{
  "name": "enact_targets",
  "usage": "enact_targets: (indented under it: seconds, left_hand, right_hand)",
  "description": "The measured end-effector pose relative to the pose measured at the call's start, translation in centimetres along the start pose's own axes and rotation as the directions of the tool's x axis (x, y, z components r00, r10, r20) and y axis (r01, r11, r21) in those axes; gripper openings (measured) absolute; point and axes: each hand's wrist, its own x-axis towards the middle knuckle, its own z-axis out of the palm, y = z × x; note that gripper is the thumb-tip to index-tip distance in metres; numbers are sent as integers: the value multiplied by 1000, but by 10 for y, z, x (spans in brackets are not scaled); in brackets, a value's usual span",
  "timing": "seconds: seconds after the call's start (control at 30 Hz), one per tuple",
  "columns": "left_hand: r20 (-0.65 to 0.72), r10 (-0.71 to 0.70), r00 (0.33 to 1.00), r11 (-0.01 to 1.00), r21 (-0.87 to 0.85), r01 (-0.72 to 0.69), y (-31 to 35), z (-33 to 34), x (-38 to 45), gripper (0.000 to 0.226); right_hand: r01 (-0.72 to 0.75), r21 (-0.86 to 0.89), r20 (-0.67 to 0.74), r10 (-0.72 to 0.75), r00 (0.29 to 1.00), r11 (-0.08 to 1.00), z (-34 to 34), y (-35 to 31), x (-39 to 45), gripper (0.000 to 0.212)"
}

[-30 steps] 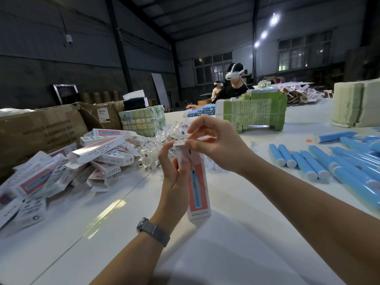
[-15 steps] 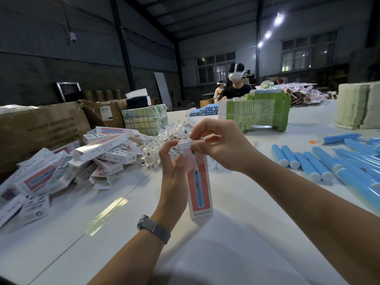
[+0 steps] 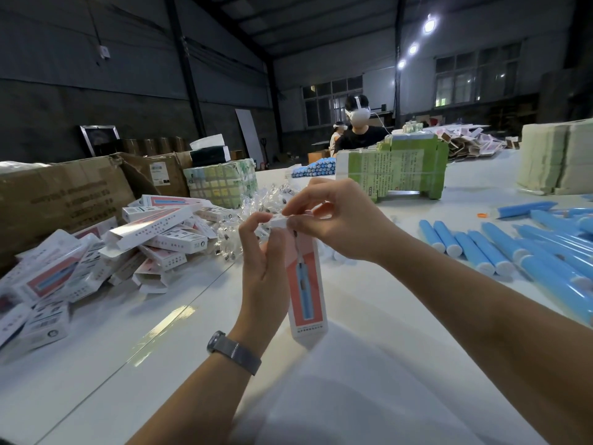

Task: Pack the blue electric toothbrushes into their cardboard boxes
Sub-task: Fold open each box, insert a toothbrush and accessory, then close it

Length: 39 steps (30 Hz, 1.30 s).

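tall white-and-coral cardboard toothbrush box held upright above white table | left hand wrapped round its side | right hand pinched on top flap | blue toothbrush tubes laid at right

box contents hidden, top flap blurred behind fingers, box print unreadable, toothbrushes cropped right

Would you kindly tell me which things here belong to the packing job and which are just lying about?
Job: upright pink-and-white cardboard box, left hand, right hand, blue cylindrical toothbrushes, piled boxes.
Lying about: brown cartons, green bundle.
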Motion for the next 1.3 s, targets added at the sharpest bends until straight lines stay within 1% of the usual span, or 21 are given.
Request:
enact_targets:
  seconds: [0.07, 0.23, 0.43, 0.73, 1.0, 1.2, 1.3]
  left_hand:
    - [4, 8, 1000, 1000, 2, -8, 0, 0, -1, 12]
    - [24, -34, 999, 999, -27, 35, -2, 2, -3, 19]
    - [37, -45, 998, 999, -25, 46, -3, 3, -5, 20]
    - [36, -16, 999, 999, 39, 15, -3, 1, -7, 21]
    - [77, -8, 997, 995, 97, 1, 1, 1, -5, 30]
    - [77, -1, 997, 995, 101, -6, 1, 1, -5, 34]
    - [66, -5, 998, 996, 89, -1, 1, 2, -4, 36]
  right_hand:
    - [12, -13, -1, -12, 1000, 1000, 0, 0, 0, 13]
    - [18, -44, -1, -18, 1000, 999, -1, 0, 0, 11]
    - [30, -69, -20, -31, 999, 997, 0, 0, 1, 14]
    - [26, -48, -38, -28, 999, 998, 0, -3, 2, 19]
    - [36, -117, -8, -37, 999, 992, -5, -9, 4, 22]
    - [3, -115, -55, -10, 998, 993, -3, -10, 2, 19]
    - [2, -161, -113, -20, 993, 987, 1, -11, 2, 21]
